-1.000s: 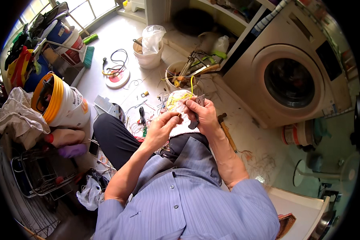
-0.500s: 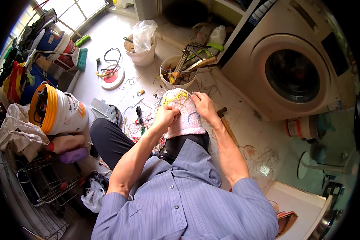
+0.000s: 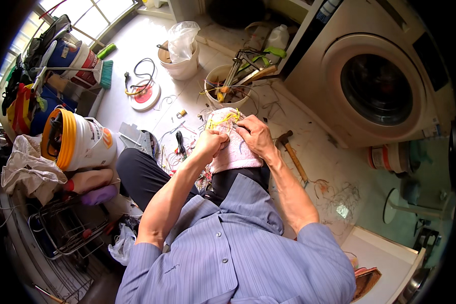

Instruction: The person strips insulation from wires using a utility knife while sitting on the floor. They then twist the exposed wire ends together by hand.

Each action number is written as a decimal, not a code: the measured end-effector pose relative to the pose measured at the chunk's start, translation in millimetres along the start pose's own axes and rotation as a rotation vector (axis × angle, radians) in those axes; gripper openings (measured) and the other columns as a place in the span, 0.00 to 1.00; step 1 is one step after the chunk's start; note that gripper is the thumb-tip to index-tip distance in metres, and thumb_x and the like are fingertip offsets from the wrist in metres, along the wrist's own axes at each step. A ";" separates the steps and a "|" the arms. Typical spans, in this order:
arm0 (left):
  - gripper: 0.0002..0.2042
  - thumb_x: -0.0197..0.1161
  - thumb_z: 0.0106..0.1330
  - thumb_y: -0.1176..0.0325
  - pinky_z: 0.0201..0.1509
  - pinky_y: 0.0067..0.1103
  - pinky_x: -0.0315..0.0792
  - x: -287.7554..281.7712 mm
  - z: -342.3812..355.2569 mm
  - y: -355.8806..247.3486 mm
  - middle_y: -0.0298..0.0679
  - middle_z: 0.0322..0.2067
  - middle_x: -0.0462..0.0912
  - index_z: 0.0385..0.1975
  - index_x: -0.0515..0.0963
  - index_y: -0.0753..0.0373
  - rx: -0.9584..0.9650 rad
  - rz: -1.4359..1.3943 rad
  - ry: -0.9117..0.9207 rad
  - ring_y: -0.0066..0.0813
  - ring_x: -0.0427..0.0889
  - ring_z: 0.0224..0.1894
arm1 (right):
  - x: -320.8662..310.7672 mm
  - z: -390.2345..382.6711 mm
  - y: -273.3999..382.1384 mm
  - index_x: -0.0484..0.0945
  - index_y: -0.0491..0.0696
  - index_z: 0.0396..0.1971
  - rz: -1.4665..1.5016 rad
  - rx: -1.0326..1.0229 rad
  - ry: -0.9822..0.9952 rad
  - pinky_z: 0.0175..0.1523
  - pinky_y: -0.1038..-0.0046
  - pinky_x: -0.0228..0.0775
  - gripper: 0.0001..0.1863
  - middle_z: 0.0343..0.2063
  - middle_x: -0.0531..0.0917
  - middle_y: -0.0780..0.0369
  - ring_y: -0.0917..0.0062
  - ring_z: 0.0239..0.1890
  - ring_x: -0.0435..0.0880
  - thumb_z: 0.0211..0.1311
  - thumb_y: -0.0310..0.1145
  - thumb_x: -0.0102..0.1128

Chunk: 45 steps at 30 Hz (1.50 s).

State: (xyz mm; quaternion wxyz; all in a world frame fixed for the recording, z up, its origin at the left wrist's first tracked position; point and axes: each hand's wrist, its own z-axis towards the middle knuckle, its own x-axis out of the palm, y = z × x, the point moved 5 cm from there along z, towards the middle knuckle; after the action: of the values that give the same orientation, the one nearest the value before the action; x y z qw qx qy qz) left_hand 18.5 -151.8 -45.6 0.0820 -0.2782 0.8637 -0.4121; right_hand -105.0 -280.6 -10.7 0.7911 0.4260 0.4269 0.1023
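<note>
A pink towel (image 3: 235, 158) is draped over my bent knee, with a tangle of yellow wires (image 3: 222, 119) lying on its far end. My left hand (image 3: 211, 144) is closed in a pinch at the towel's left side, just below the wires. From the right, my right hand (image 3: 257, 137) bends over the towel, thumb and fingers curled together near the wires. Whatever is between the fingertips of either hand is too small to make out.
A hammer (image 3: 292, 158) lies right of my knee. Beyond it stands a bucket of tools (image 3: 229, 96); a white bucket with a plastic bag (image 3: 180, 68) is farther off. Wire scraps (image 3: 334, 195) litter the floor. The washing machine (image 3: 334, 109) stands at right.
My right hand has moved inward from the towel's far right edge, closer to my left hand, and its fingers have curled. My left hand stays pinched in nearly the same place.
</note>
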 end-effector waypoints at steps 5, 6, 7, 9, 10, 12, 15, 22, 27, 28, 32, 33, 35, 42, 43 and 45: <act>0.06 0.62 0.62 0.71 0.14 0.18 0.50 -2.4 3.1 4.8 0.28 0.15 0.71 0.24 0.79 0.63 0.050 -0.018 0.019 0.15 0.60 0.12 | 5.2 -0.7 1.0 0.85 0.45 0.35 -0.038 0.003 0.022 0.46 0.66 0.76 0.09 0.36 0.83 0.57 0.62 0.40 0.84 0.57 0.32 0.66; 0.06 0.62 0.62 0.71 0.14 0.18 0.50 -2.9 2.8 6.4 0.28 0.15 0.71 0.24 0.79 0.63 0.056 -0.026 0.011 0.15 0.60 0.12 | 6.3 -0.9 0.6 0.85 0.45 0.36 -0.047 -0.007 0.015 0.46 0.66 0.76 0.09 0.36 0.83 0.57 0.62 0.40 0.84 0.57 0.32 0.66; 0.06 0.62 0.62 0.71 0.14 0.18 0.50 -3.4 1.4 8.7 0.27 0.15 0.71 0.24 0.79 0.63 0.062 -0.035 0.003 0.15 0.60 0.12 | 6.8 -0.9 0.7 0.85 0.45 0.36 -0.056 -0.016 0.007 0.46 0.65 0.76 0.09 0.36 0.83 0.57 0.62 0.39 0.84 0.58 0.32 0.65; 0.05 0.61 0.62 0.71 0.14 0.18 0.49 -3.3 -4.3 12.7 0.27 0.14 0.70 0.25 0.79 0.63 0.070 -0.058 -0.007 0.14 0.59 0.11 | 6.4 -1.5 1.1 0.85 0.45 0.35 -0.052 -0.022 -0.004 0.45 0.65 0.76 0.09 0.36 0.83 0.57 0.62 0.39 0.84 0.58 0.32 0.65; 0.05 0.61 0.63 0.72 0.13 0.18 0.49 -2.7 -8.7 14.4 0.26 0.14 0.68 0.26 0.79 0.63 0.072 -0.074 -0.010 0.14 0.58 0.11 | 6.2 -2.1 1.2 0.85 0.44 0.35 -0.050 -0.024 -0.009 0.45 0.65 0.76 0.09 0.36 0.83 0.57 0.62 0.39 0.84 0.58 0.32 0.65; 0.05 0.61 0.62 0.71 0.14 0.18 0.50 -2.8 -17.9 13.3 0.26 0.14 0.69 0.24 0.78 0.61 0.086 -0.076 0.007 0.14 0.60 0.12 | 6.2 -1.8 -1.0 0.85 0.44 0.35 -0.037 -0.011 -0.012 0.45 0.66 0.76 0.09 0.36 0.83 0.58 0.62 0.39 0.84 0.58 0.32 0.65; 0.05 0.61 0.63 0.72 0.12 0.18 0.47 -10.4 -27.1 23.4 0.25 0.11 0.65 0.25 0.77 0.62 0.062 -0.181 -0.003 0.14 0.56 0.09 | 7.1 -1.1 -0.8 0.85 0.44 0.35 -0.027 -0.022 -0.019 0.45 0.66 0.76 0.08 0.35 0.83 0.58 0.62 0.39 0.84 0.58 0.32 0.65; 0.04 0.61 0.65 0.72 0.12 0.19 0.46 -21.9 -64.9 31.3 0.25 0.11 0.65 0.28 0.77 0.62 0.101 -0.180 0.030 0.14 0.55 0.08 | 7.5 -1.3 -1.9 0.86 0.45 0.34 0.000 -0.035 -0.031 0.45 0.67 0.76 0.08 0.35 0.84 0.57 0.62 0.38 0.84 0.57 0.31 0.66; 0.05 0.63 0.63 0.71 0.14 0.18 0.48 -36.4 -98.0 41.8 0.24 0.13 0.66 0.27 0.78 0.62 0.069 -0.220 0.035 0.12 0.57 0.11 | 6.7 -0.4 -0.9 0.86 0.44 0.35 0.011 -0.018 -0.021 0.44 0.68 0.76 0.08 0.35 0.84 0.58 0.63 0.38 0.84 0.57 0.31 0.66; 0.06 0.62 0.64 0.69 0.14 0.18 0.48 -38.9 -106.8 40.6 0.24 0.13 0.66 0.26 0.78 0.62 0.065 -0.210 0.028 0.12 0.57 0.11 | 6.6 -0.5 -1.4 0.86 0.44 0.35 0.019 -0.010 -0.018 0.44 0.68 0.76 0.08 0.34 0.84 0.58 0.63 0.37 0.84 0.58 0.31 0.66; 0.06 0.63 0.65 0.68 0.14 0.17 0.49 -62.5 -137.1 58.4 0.24 0.14 0.66 0.27 0.77 0.61 0.028 -0.257 0.029 0.11 0.57 0.12 | 5.7 -1.4 1.8 0.85 0.42 0.37 0.011 -0.013 -0.005 0.45 0.71 0.75 0.09 0.36 0.83 0.57 0.65 0.38 0.84 0.56 0.28 0.67; 0.06 0.63 0.65 0.69 0.15 0.17 0.49 -68.2 -147.9 61.0 0.24 0.14 0.67 0.27 0.77 0.61 0.022 -0.266 0.018 0.11 0.58 0.12 | 6.1 -2.4 2.3 0.85 0.42 0.37 0.027 -0.004 -0.001 0.45 0.71 0.75 0.09 0.36 0.83 0.57 0.65 0.38 0.84 0.56 0.28 0.67; 0.06 0.63 0.66 0.69 0.15 0.16 0.49 -75.6 -169.6 58.0 0.24 0.15 0.67 0.27 0.77 0.61 0.013 -0.286 0.003 0.11 0.58 0.12 | 5.3 -2.0 1.6 0.85 0.42 0.37 0.039 0.005 0.006 0.45 0.72 0.75 0.09 0.36 0.83 0.57 0.65 0.38 0.84 0.56 0.28 0.67; 0.05 0.65 0.63 0.72 0.15 0.14 0.50 -165.4 -254.2 36.8 0.24 0.14 0.67 0.27 0.78 0.63 0.002 -0.236 -0.061 0.10 0.58 0.13 | 3.7 -2.9 -6.7 0.86 0.44 0.35 0.058 0.008 -0.026 0.45 0.69 0.75 0.08 0.35 0.83 0.57 0.64 0.38 0.84 0.57 0.30 0.66; 0.05 0.65 0.63 0.72 0.15 0.14 0.50 -178.3 -267.4 30.5 0.24 0.14 0.67 0.27 0.78 0.64 0.018 -0.224 -0.047 0.10 0.58 0.13 | 3.3 -3.6 -6.8 0.86 0.44 0.36 0.059 0.016 -0.021 0.45 0.69 0.75 0.09 0.35 0.83 0.57 0.63 0.38 0.84 0.57 0.30 0.67; 0.08 0.64 0.65 0.69 0.15 0.13 0.48 -192.1 -281.0 18.5 0.25 0.14 0.67 0.26 0.76 0.65 0.133 -0.198 -0.096 0.09 0.57 0.12 | 3.9 -3.4 -3.9 0.86 0.44 0.36 0.039 0.032 -0.013 0.45 0.69 0.75 0.10 0.35 0.83 0.56 0.63 0.38 0.84 0.57 0.31 0.67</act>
State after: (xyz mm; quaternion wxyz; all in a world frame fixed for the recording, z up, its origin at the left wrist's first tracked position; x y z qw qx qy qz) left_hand 66.4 150.1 105.3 0.1002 -0.3753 0.7981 -0.4607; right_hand -106.0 -279.0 -16.9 0.7847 0.4477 0.4149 0.1083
